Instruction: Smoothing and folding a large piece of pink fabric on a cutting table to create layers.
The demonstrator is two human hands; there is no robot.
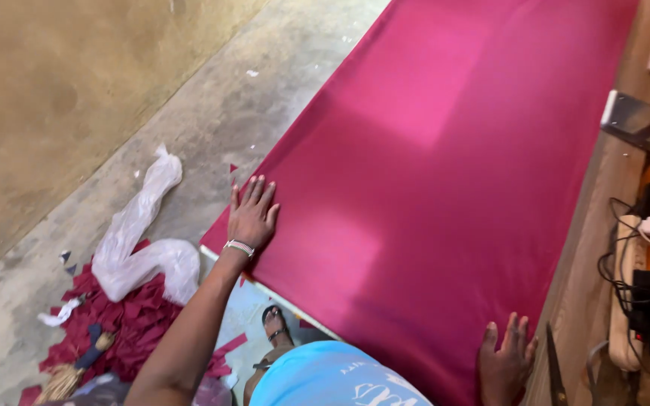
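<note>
Lying under both flat hands' fingers point(253, 197), magenta cloth point(445, 173) covers table.

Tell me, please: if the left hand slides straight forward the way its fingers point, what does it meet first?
Only more of the magenta cloth. The left hand lies flat near the cloth's left edge, fingers pointing up the table, and nothing shows on the cloth along that line.

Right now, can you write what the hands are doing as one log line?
left hand: flat on magenta cloth, left edge | right hand: flat on cloth, right edge | fingers: spread | floor: cloth scraps, plastic bag
</note>
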